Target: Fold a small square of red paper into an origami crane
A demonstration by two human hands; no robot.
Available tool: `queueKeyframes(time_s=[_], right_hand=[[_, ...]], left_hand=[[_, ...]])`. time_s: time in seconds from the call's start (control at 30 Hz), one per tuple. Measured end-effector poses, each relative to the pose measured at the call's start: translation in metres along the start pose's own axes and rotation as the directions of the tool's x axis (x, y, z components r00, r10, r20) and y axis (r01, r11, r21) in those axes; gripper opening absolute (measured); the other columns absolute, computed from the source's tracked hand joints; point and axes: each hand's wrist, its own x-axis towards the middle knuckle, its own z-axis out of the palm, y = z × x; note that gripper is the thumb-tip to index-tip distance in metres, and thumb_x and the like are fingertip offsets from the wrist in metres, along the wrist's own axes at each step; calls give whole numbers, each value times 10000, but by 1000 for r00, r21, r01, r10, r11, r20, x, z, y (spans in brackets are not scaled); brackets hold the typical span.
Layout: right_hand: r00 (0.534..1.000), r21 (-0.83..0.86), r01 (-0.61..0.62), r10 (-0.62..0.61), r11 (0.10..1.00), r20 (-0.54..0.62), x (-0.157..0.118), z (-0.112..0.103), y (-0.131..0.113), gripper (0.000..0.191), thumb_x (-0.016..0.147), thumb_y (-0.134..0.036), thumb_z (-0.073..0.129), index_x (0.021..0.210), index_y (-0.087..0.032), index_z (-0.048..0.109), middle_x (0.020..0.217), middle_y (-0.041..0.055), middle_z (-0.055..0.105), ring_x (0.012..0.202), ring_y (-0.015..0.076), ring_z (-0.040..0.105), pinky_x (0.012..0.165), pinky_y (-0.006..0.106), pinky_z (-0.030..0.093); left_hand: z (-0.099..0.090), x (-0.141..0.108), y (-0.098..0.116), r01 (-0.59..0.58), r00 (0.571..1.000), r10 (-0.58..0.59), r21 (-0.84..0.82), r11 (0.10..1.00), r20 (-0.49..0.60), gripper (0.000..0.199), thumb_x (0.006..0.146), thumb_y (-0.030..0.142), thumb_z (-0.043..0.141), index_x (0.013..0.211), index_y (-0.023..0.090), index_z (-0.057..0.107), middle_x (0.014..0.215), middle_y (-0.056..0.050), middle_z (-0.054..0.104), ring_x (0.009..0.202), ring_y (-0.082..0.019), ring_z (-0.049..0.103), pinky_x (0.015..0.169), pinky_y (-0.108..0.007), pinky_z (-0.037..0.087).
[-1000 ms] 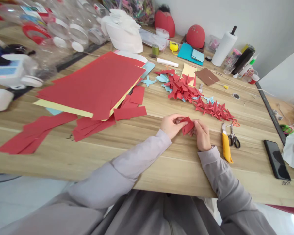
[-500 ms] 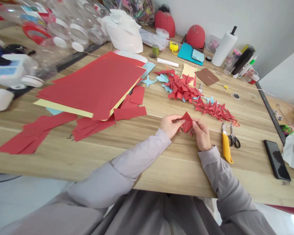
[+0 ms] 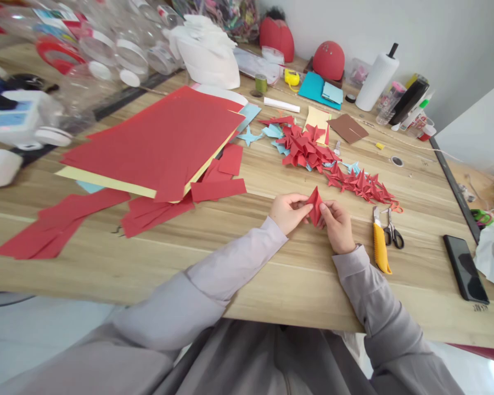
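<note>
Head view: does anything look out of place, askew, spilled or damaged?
Nothing looks spilled, and the folded red paper shows no visible tear. Slightly odd: one light-blue paper star lies off to the left of the red star pile, and the red paper strips at near left are fanned unevenly rather than squared up.

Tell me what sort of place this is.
Probably a papercraft workspace, perhaps a craft room: the wooden worktable carries a stack of red sheets, a heap of folded paper pieces and a pair of scissors.
</note>
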Motion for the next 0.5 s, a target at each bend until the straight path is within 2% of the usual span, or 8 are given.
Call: queueKeyframes(time_s=[0.2, 0.37, 0.5], right_hand=[[1000, 9, -8, 8, 1000, 8, -1, -1, 1, 284, 753, -457, 579, 761, -175, 548, 505, -44, 544, 420, 86, 477, 420, 218, 369], [999, 91, -38, 36, 995, 25, -2, -4, 2, 258, 782, -416, 537, 821, -166, 588, 523, -25, 566, 440, 99, 501, 432, 227, 369], [999, 60, -34, 33, 998, 19, -1, -3, 2, 240, 736, -398, 597, 811, -170, 584, 500, -38, 560, 430, 95, 490, 432, 225, 366]], left_hand=[[0, 0, -1, 17, 999, -18, 31, 999, 27, 296, 554, 323, 747, 713, 93, 649, 512, 7, 585, 370, -88, 507, 363, -216, 440], [-1, 2, -4, 14, 1000, -14, 18, 1000, 18, 247, 580, 295, 729, 702, 100, 637, 471, 16, 567, 354, -83, 494, 367, -213, 440], [-1, 2, -4, 40, 999, -40, -17, 999, 24, 226, 579, 261, 724, 709, 99, 635, 501, 11, 581, 363, -82, 495, 376, -226, 456]])
